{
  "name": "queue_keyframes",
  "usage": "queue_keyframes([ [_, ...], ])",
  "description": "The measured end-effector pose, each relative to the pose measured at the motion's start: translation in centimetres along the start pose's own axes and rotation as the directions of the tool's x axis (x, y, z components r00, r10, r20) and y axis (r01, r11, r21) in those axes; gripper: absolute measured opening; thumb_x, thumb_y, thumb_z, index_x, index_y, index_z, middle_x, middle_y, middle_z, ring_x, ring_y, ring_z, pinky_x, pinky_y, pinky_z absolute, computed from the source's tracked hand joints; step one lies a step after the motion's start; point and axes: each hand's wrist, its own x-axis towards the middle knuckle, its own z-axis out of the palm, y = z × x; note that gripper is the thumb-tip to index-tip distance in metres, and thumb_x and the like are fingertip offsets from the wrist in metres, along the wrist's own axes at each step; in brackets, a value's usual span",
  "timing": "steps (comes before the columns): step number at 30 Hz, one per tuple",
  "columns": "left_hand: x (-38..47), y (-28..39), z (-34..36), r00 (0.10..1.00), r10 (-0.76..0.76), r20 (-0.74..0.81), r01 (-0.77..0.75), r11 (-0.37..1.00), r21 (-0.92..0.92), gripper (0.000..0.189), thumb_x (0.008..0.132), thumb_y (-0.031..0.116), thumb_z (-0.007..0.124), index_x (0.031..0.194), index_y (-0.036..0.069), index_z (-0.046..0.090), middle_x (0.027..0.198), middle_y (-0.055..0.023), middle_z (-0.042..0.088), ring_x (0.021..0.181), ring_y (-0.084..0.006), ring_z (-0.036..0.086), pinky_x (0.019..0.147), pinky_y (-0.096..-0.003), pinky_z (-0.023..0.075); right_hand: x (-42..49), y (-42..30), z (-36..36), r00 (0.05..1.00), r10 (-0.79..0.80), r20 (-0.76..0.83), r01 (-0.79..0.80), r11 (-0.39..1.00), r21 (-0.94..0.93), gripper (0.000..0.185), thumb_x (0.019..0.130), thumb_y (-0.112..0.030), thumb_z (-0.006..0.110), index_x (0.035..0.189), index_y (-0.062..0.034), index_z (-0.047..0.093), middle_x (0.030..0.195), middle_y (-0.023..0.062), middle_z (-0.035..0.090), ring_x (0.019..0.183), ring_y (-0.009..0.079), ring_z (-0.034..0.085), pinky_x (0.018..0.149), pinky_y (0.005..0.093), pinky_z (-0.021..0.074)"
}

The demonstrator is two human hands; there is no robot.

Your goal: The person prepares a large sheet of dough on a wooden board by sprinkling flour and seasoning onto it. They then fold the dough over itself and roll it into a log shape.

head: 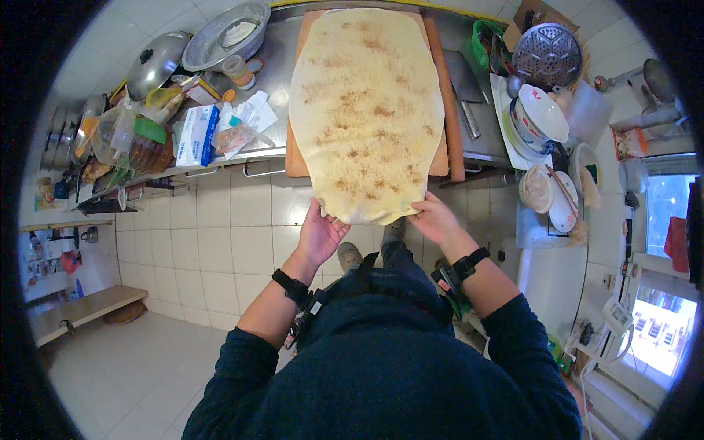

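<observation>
A large rolled-out sheet of dough (368, 99), oiled and dusted with brown seasoning, covers most of a wooden board (297, 157). Its near end hangs past the front edge of the board and counter, towards my body. My left hand (323, 234) holds the near left corner of this hanging flap, palm turned up, fingers partly under the dough. At the near right corner, my right hand (434, 217) pinches the edge between thumb and fingers. Along the board's right side lies a long wooden rolling pin (444, 104).
Right of the rolling pin lies a cleaver (465, 82). Farther right are stacked bowls (542, 118) and a perforated metal steamer plate (547, 55). On the left stand a metal basin (201, 47), a spice jar (238, 72), a blue-and-white box (196, 136) and a domed lid (157, 66).
</observation>
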Motion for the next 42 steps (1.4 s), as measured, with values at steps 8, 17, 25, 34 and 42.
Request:
queue_keyframes([
  [8,1.5,-0.2,0.0,0.983,0.017,-0.185,-0.012,0.999,0.029,0.046,0.1,0.046,0.036,0.131,0.012,0.042,0.12,-0.0118,0.054,0.099,-0.031,0.061,0.087,-0.0403,0.0501,1.0,-0.2,-0.4,0.988,0.075,-0.134,-0.086,0.994,-0.073,0.039,0.082,0.009,0.053,0.115,-0.011,0.047,0.115,0.009,0.055,0.099,0.021,0.056,0.076,0.0314,0.0446],
  [17,1.8,1.3,-1.6,0.985,-0.053,-0.162,0.093,0.964,0.25,0.035,0.102,0.03,0.039,0.129,0.007,0.04,0.114,-0.0138,0.055,0.098,-0.0306,0.062,0.086,-0.0416,0.0523,0.8,-0.6,-0.4,0.985,0.128,-0.115,-0.145,0.977,-0.154,0.049,0.081,0.012,0.053,0.122,-0.0121,0.042,0.117,0.0104,0.054,0.101,0.0226,0.057,0.076,0.0309,0.0472],
  [25,1.3,2.4,-2.9,0.981,0.0,-0.196,0.078,0.917,0.392,0.019,0.099,0.024,0.048,0.105,0.007,0.05,0.103,-0.0074,0.058,0.095,-0.0229,0.058,0.09,-0.0406,0.0499,0.8,0.2,0.0,0.988,0.068,-0.142,-0.096,0.975,-0.199,0.058,0.08,0.012,0.055,0.128,-0.0148,0.036,0.118,0.0116,0.054,0.099,0.0224,0.057,0.073,0.0303,0.0456],
  [34,1.3,2.7,-4.9,0.979,-0.005,-0.205,0.088,0.913,0.398,0.015,0.098,0.022,0.052,0.107,0.01,0.049,0.102,-0.0056,0.059,0.092,-0.0218,0.059,0.093,-0.0404,0.0476,1.4,0.7,-1.9,0.991,0.11,-0.072,-0.126,0.955,-0.27,0.045,0.081,0.009,0.055,0.123,-0.0064,0.047,0.118,0.0095,0.056,0.099,0.0208,0.057,0.074,0.0304,0.047],
  [42,2.1,3.1,-6.0,0.967,-0.051,-0.248,0.159,0.885,0.437,0.019,0.098,0.023,0.052,0.111,0.01,0.049,0.112,-0.0059,0.057,0.1,-0.0212,0.058,0.09,-0.0377,0.0464,3.1,2.0,-3.4,0.994,0.034,-0.107,-0.072,0.925,-0.374,0.044,0.08,0.009,0.055,0.121,-0.0042,0.05,0.114,0.0096,0.059,0.102,0.0235,0.059,0.077,0.0315,0.0488],
])
